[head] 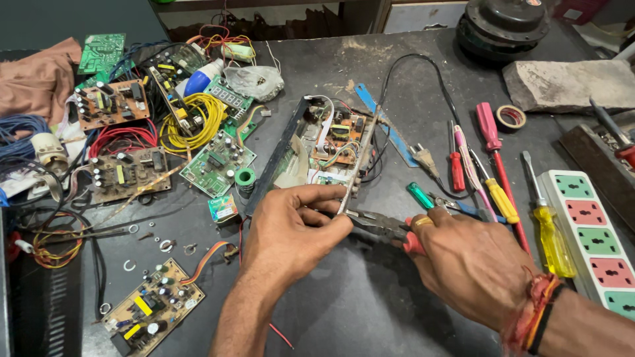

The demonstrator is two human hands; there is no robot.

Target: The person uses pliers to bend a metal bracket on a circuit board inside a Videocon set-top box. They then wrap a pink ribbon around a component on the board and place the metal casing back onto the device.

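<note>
— Brown and green circuit boards (126,173) crowd the far left of the dark scuffed surface (344,297), mixed in with a yellow wire coil (198,119) and red and blue leads. What is the left hand doing?

— The left hand (291,231) is curled shut, its fingertips pinching the lower end of the open black-framed electronics chassis (324,149), which lies tilted in the middle of the surface just beyond both hands. I'd judge it grips there to keep the frame from sliding.

— And the right?

— The right hand (469,264) is closed around the red-handled pliers (383,226), whose nose meets the thin metal edge of the chassis right beside the left fingers. Holding it steady on one side lets the tool bite on the other.

— What's further right?

— A row of red, pink and yellow-handled screwdrivers (493,172) lies within easy reach, then a white power strip with green and pink sockets (592,231). A grey stone block (569,82) and a dark round motor (506,23) sit at the back. It looks like a cluttered repair room.
</note>
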